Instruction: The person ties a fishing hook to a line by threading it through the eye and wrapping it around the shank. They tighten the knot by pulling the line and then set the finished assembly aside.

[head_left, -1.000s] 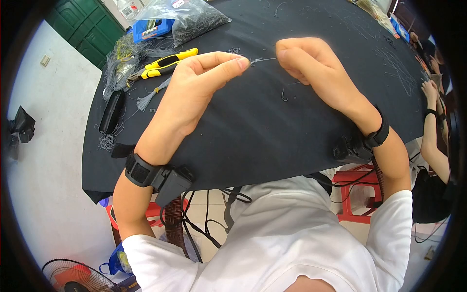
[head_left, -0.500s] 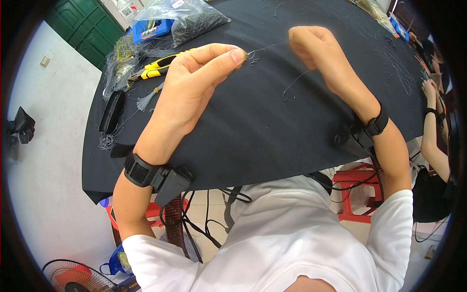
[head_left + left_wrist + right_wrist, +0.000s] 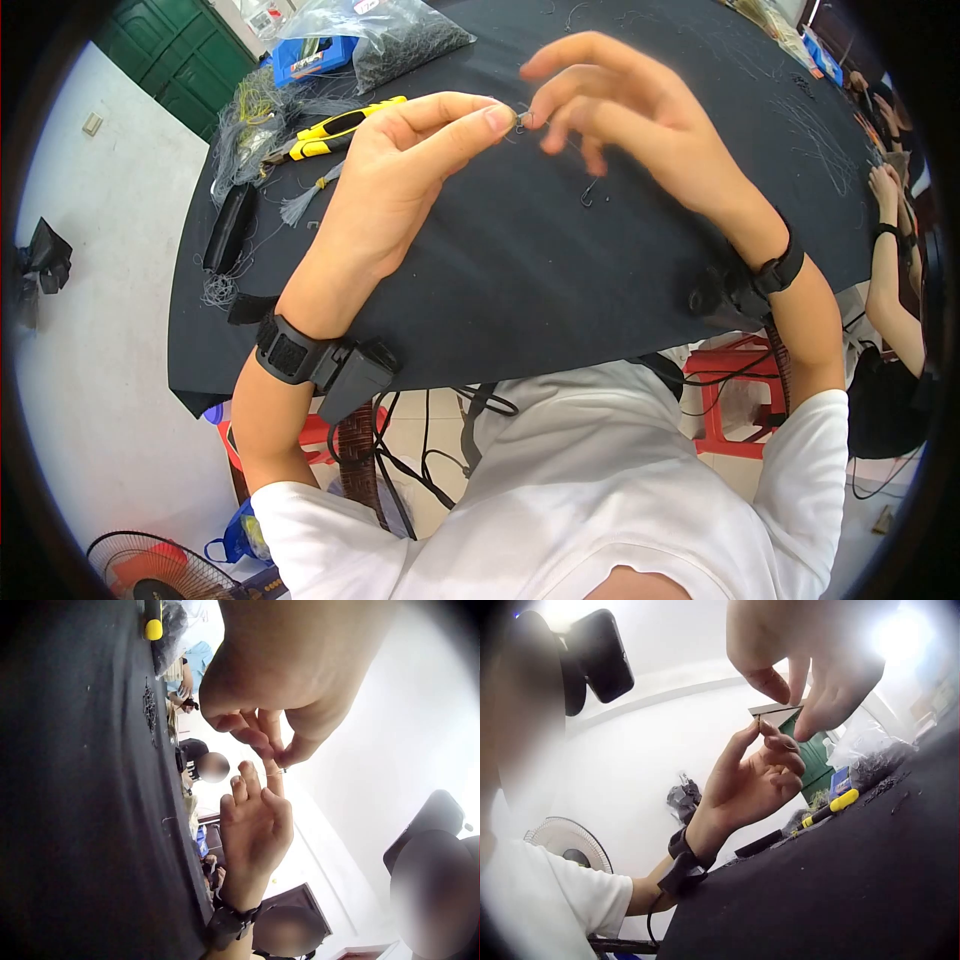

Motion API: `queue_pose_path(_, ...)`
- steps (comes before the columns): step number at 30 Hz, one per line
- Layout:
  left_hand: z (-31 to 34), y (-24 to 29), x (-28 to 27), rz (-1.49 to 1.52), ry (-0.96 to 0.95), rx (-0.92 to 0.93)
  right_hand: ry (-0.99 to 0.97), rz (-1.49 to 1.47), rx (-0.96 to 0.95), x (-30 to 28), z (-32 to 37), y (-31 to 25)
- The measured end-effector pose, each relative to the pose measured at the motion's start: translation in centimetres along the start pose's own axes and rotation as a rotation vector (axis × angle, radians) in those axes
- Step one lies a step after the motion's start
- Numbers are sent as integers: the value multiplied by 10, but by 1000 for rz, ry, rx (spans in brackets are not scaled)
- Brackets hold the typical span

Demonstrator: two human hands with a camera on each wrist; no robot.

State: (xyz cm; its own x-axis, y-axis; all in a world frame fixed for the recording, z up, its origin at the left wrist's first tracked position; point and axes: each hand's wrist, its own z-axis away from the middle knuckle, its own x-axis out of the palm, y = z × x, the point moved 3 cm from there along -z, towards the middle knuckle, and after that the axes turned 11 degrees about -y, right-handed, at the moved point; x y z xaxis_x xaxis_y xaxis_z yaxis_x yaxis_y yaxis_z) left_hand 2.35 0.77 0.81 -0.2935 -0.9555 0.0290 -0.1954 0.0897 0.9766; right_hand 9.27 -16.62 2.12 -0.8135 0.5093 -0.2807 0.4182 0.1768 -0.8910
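Grip of the left hand (image 3: pixel 400 165): thumb and index finger pressed together at the tips, pinching a fine line (image 3: pixel 530 117), upper middle of the frame. Grip of the right hand (image 3: pixel 640 110): fingers spread and lightly bent, reaching in beside that pinch, blurred in the head view. Whether it touches the line, cannot tell.

A dark hook (image 3: pixel 587 195) shows below the right hand, right of centre; whether it hangs or rests on the black surface (image 3: pixel 450 280), cannot tell.

Upper left: pliers (image 3: pixel 335 130) with yellow and black handles, a tied bundle (image 3: pixel 308 197) of pale strands, a dark roll (image 3: pixel 230 228). Farther up, a blue box (image 3: pixel 314 62) beside a clear bag (image 3: pixel 410 45) of dark material.

Handling, as judged: line almost weightless, thin, springy, probably slick; likely to kink or slide from a loose pinch. Hook light, stiff, sharp at the point. Best hold: fingertip pads on the line close to the pinch; on the hook, the shank, well off the point.

Views: the head view alone shows the hook below the right hand. The right wrist view gives the left hand side-on, other fingers curled beneath the pinch. The left wrist view shows the right palm, fingers extended, and a thin strand between the 2 hands.
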Motion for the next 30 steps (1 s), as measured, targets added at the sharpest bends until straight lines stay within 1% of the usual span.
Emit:
queue_pose_path(2,0,1,2,4,-1,-4,-25,99,14,5,1,-4)
queue_pose_path(3,0,1,3,5,4,-5,-24,230,-47,1,0,0)
queue_pose_path(6,0,0,2,-15,8,-27,159,655,-228,-3,3,-10)
queue_pose_path(9,0,0,2,-6,4,-34,89,579,-279,2,2,-15)
queue_pose_path(12,0,0,2,5,-2,-38,91,672,-344,2,2,-10)
queue_pose_path(19,0,0,5,13,-29,-43,78,661,-337,3,2,-11)
queue_pose_path(30,0,-2,6,-1,-17,-33,91,644,-333,4,3,-10)
